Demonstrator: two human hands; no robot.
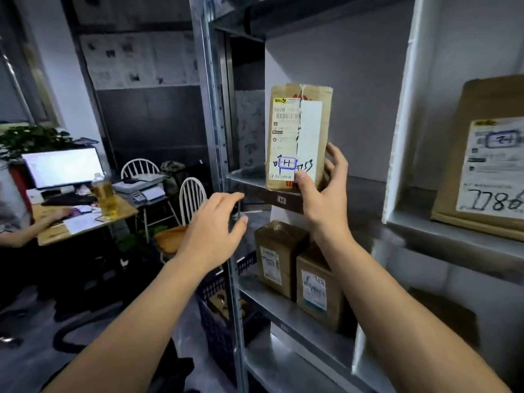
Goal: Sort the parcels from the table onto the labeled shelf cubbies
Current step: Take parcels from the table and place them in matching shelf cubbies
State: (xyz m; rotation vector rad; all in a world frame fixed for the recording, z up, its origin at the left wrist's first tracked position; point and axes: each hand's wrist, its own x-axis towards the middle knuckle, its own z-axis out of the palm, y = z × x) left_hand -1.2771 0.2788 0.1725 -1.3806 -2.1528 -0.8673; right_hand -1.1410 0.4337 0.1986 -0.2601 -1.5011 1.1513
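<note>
Thumb in front, fingers [336,160] spread behind, the right hand [323,197] pinches the tall H-marked parcel [297,131], upright at the front lip of the shelf tagged H [261,198]. Let go there, it may tip forward off the edge. The left hand [215,222] hovers, fingers loosely curled, holding nothing.

The tall brown cardboard parcel [297,137] carried a white shipping label [286,120] printed "502B", with a handwritten "H" in a blue box lower down. A small dark tag [281,200] on the grey metal shelf edge [255,197] read "H". The large brown cardboard box [482,97] bore handwritten digits, seemingly "278".
</note>
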